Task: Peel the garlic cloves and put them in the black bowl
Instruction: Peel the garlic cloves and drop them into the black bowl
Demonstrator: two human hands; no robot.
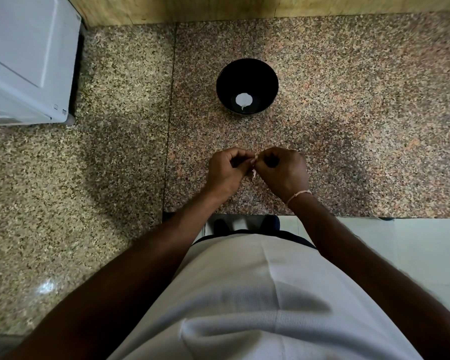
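The black bowl [247, 74] stands on the speckled granite counter, with a pale garlic piece [243, 100] lying at its bottom. Nearer to me, above the counter, my left hand [225, 171] and my right hand [283, 171] meet with curled fingers. Between their fingertips they pinch a small garlic clove [255, 159], mostly hidden by the fingers. A thin strip of pale skin [254, 174] hangs down from it. A thin band circles my right wrist.
A white appliance [29, 61] stands at the back left of the granite counter [361, 113]. A wooden wall runs along the back. The counter's front edge lies just below my wrists, with a pale floor beyond it at the right.
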